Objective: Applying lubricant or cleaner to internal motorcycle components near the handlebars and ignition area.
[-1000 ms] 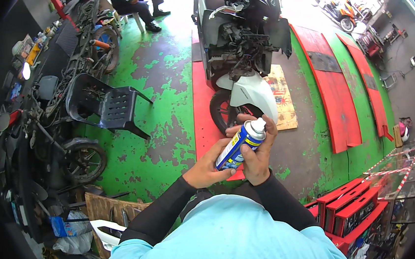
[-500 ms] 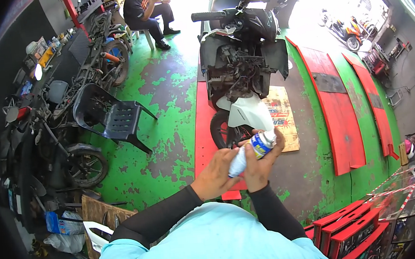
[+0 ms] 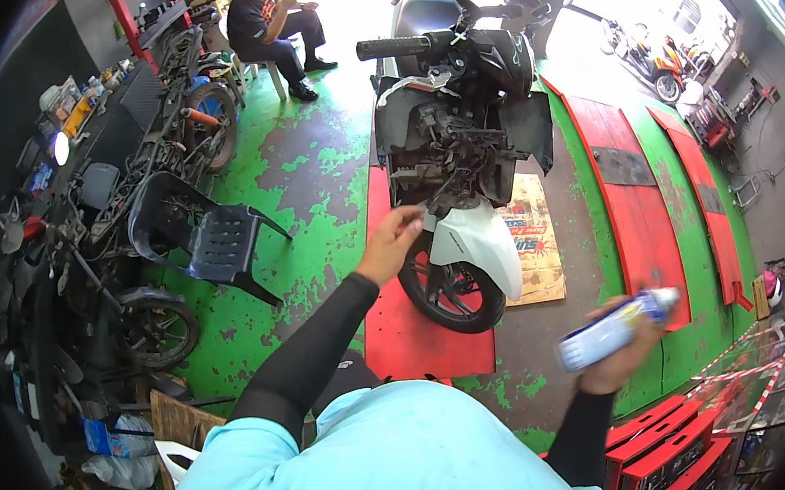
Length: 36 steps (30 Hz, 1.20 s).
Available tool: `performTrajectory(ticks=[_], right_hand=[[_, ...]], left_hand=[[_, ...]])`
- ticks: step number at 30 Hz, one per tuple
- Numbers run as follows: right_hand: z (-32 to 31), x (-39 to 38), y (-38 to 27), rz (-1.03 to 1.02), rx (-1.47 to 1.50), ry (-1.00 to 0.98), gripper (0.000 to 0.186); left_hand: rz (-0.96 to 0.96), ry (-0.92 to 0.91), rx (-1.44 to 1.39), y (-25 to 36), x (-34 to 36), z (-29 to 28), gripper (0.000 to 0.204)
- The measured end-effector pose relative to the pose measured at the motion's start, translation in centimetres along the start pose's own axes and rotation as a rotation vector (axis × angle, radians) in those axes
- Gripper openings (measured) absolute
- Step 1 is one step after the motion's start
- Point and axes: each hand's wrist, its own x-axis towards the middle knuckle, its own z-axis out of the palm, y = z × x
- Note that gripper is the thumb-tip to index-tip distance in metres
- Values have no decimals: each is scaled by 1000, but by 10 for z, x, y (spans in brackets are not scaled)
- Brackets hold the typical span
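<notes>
A spray can (image 3: pixel 603 337), blue and white with a pale cap, lies tilted in my right hand (image 3: pixel 634 355), out to the right and a little blurred. The fingers wrap round its body. My left hand (image 3: pixel 393 245) is raised, its fingers drawn together, near the front of a partly stripped motorcycle (image 3: pixel 445 147). Whatever it may be pinching is too small to make out. Just right of that hand is the white front fender (image 3: pixel 481 242), above the black front wheel (image 3: pixel 453 291). Wiring and frame parts are exposed below the handlebar.
The motorcycle stands on a red platform (image 3: pixel 387 339). A black plastic chair (image 3: pixel 215 242) is at the left, beside dismantled motorcycles (image 3: pixel 151 313). Red ramps (image 3: pixel 631 196) lie on the right. A seated person (image 3: pixel 271 32) is at the back. Red metal frames (image 3: pixel 667 450) sit at the lower right.
My hands have come apart. The right one has swung out to the right with the spray can; the left has let go of the can and risen toward the motorcycle's front.
</notes>
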Motion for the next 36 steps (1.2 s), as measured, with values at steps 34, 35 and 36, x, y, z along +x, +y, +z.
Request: performTrajectory(ticks=[34, 35, 36], right_hand=[[262, 68, 288, -242, -1230, -570, 59], [259, 73, 297, -374, -1291, -582, 58], [258, 76, 302, -368, -1306, -587, 58]], left_hand=[[53, 371, -149, -196, 201, 64, 31], [-133, 272, -208, -195, 201, 66, 31], [-143, 268, -220, -193, 200, 68, 31]])
